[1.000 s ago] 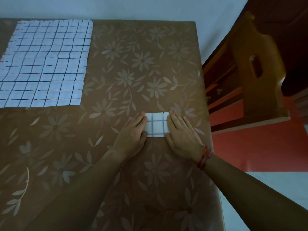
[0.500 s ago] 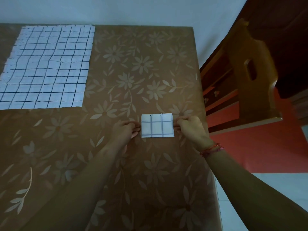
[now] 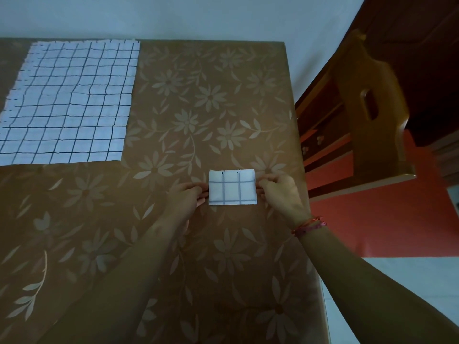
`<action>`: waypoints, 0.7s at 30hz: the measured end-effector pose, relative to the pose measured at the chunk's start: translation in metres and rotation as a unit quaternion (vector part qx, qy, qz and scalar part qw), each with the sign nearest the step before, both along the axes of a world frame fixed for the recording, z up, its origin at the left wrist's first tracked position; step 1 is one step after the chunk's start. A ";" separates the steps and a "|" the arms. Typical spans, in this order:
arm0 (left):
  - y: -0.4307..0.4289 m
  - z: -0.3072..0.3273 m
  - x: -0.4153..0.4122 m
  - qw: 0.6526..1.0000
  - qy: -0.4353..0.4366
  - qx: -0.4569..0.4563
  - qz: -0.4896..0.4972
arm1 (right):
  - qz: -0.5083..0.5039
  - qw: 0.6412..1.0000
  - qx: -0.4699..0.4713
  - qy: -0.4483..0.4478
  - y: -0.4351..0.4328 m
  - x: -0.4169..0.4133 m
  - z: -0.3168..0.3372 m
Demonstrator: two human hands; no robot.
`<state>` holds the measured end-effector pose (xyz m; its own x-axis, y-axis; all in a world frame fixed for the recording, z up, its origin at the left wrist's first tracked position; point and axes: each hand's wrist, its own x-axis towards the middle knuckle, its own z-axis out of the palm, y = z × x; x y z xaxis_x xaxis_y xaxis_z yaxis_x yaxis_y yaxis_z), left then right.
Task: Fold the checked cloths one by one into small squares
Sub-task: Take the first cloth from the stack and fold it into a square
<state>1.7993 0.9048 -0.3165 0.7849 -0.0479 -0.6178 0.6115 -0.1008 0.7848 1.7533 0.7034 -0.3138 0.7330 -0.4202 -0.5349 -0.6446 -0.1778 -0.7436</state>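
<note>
Folded checked cloth [image 3: 232, 187] lies as a small square near the right edge of the surface [image 3: 198, 108]. A second ago both hands pressed flat on it; now the left hand [image 3: 185, 198] pinches its left edge and the right hand [image 3: 282, 194] its right edge. Bare surface separates it from the unfolded checked cloth [image 3: 69, 103] at the far left corner.

Dim, bluish cast; wide-angle bending at edges.

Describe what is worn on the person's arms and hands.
No sleeves, gloves or rings are in view. The right hand has a thin red thread bracelet at its wrist. The left hand and its wrist wear nothing visible.
</note>
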 end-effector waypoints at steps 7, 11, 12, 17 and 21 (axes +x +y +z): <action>-0.001 0.003 0.001 1.000 -0.003 0.011 -0.006 | 0.004 1.000 -0.008 -0.017 0.002 -0.002 -0.004; 0.000 0.005 -0.001 1.000 -0.005 0.014 -0.010 | 0.010 1.000 -0.015 -0.020 0.001 -0.002 -0.006; 0.000 0.006 -0.001 1.000 -0.006 0.016 -0.008 | 0.009 1.000 -0.017 -0.020 0.001 -0.003 -0.007; -0.001 0.007 -0.001 1.000 -0.006 0.019 -0.009 | 0.008 1.000 -0.011 -0.014 0.001 -0.004 -0.006; 0.001 0.007 -0.002 1.000 -0.009 0.022 -0.012 | 0.008 1.000 -0.011 -0.012 0.003 -0.003 -0.006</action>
